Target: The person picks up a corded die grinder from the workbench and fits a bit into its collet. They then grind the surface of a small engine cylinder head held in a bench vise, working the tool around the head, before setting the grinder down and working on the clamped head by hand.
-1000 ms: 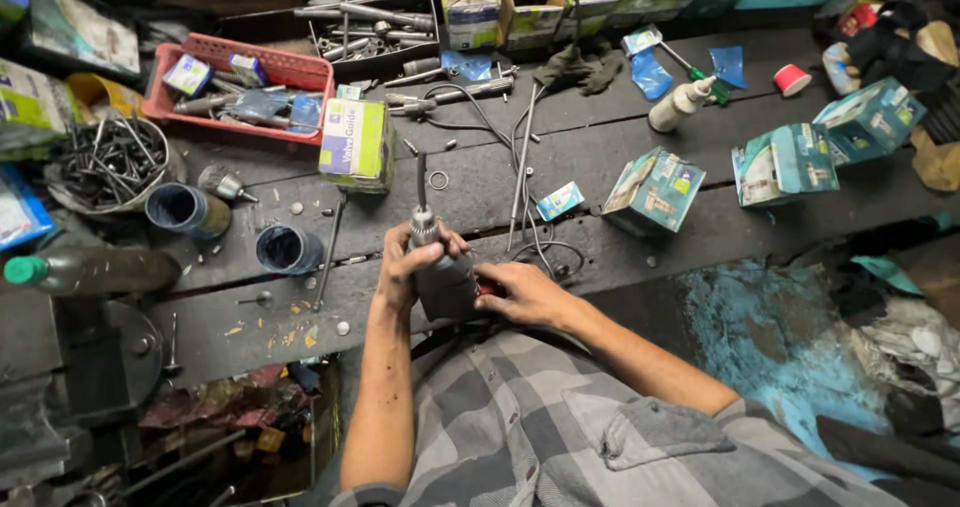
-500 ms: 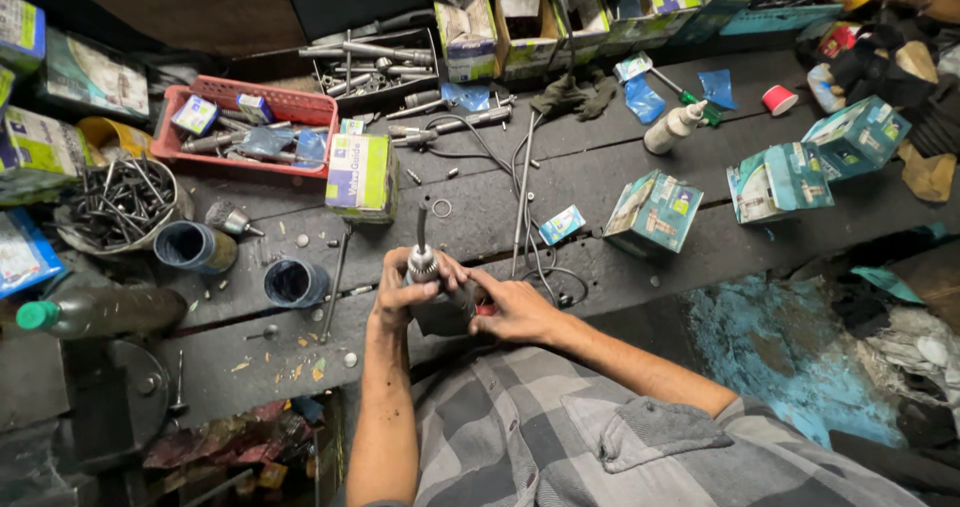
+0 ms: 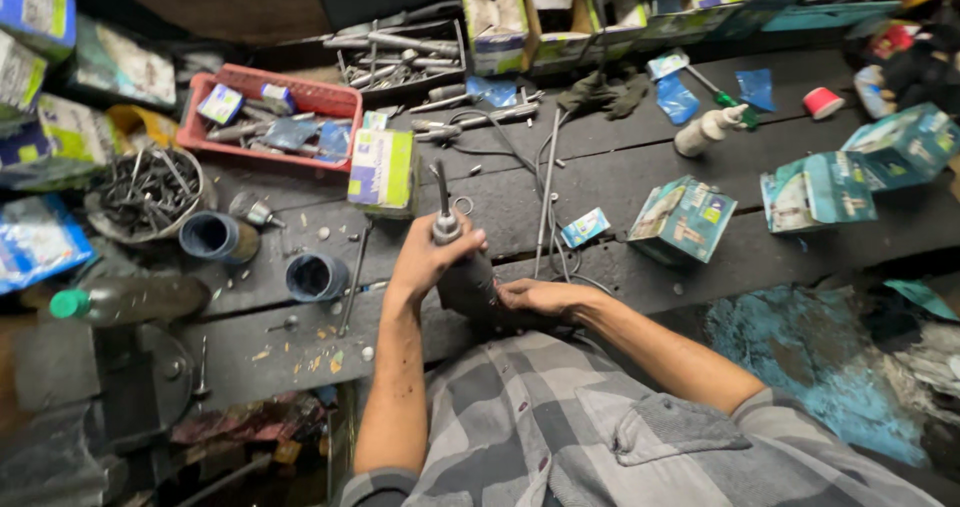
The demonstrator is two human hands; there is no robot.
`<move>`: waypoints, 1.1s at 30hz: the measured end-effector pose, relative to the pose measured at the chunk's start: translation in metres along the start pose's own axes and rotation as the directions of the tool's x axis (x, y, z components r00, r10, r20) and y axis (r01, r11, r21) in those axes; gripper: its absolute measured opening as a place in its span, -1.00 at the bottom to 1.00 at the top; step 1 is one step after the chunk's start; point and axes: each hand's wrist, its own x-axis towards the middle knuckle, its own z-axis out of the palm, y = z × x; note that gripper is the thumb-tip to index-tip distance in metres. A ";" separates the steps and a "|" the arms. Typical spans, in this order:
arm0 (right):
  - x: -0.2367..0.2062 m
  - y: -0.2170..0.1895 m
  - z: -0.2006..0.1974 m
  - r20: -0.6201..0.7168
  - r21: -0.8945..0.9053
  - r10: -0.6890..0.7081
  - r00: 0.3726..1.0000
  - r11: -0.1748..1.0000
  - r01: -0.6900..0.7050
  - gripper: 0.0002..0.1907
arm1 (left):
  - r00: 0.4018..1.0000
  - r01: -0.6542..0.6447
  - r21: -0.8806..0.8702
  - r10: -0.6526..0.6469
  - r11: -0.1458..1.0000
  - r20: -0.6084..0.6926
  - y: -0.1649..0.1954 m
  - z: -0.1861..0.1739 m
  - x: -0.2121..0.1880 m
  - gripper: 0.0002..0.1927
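Fingers of the left hand (image 3: 432, 259) wrap one dark cylindrical part (image 3: 468, 285) at the bench (image 3: 640, 167) edge, its rod pointing away from the body, while the right hand (image 3: 540, 297) grips its base, with two dark cups (image 3: 315, 277) leftward and three teal boxes (image 3: 685, 217) rightward.

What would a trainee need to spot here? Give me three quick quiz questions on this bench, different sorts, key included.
1. True or false: both hands grip the dark cylindrical part with the metal rod.
2. Which lies nearest the left hand? A) red basket B) blue cup C) white squeeze bottle
3. Fill in: the green-capped bottle lies on its ____.

Key: 1 true; 2 B; 3 side. The right hand holds the part's lower end.
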 end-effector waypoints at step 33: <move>-0.018 -0.019 0.030 -0.139 0.119 0.022 0.990 0.993 -0.005 -0.56 | 0.976 -0.044 0.188 0.082 0.981 -0.199 -0.007 0.020 -0.008 -0.74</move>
